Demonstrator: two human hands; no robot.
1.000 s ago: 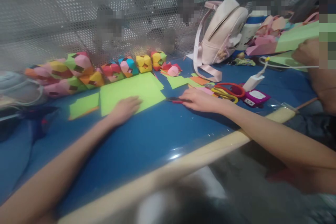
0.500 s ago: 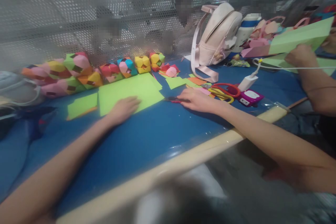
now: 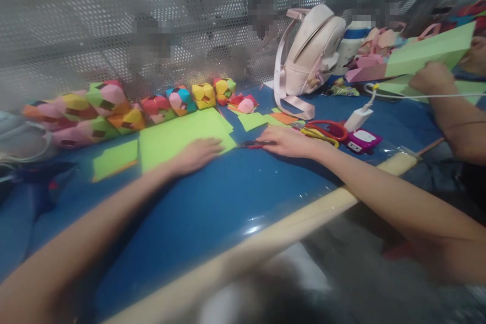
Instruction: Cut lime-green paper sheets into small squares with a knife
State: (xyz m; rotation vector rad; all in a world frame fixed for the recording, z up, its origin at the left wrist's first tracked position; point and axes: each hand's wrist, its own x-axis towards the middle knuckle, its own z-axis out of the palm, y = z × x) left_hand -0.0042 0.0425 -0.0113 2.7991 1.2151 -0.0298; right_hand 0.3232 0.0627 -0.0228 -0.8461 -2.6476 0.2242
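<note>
My left hand (image 3: 199,155) lies flat on a large sheet of light green paper (image 3: 170,136), fingers stretched toward its right corner. Just right of that corner, my right hand (image 3: 284,140) is closed on a slim black-and-red tool (image 3: 252,144) with a pointed end. The tool lies low at the table surface, its tip beside the paper; its rear part is hidden under my fingers, and its exact kind cannot be made out. A smaller green piece of paper (image 3: 116,158) with an orange edge beneath it lies left of the sheet.
Folded multicoloured paper shapes (image 3: 110,98) line the table's back. Behind my right hand are paper scraps (image 3: 252,120), red and yellow loops (image 3: 330,129) and a purple plug block (image 3: 362,140). A backpack (image 3: 313,55) stands behind; another person's hand (image 3: 433,78) holds green paper at right.
My left hand has slid right across the green sheet, closer to its right corner. My right hand and the tool stay nearly in place. The view has shifted slightly.
</note>
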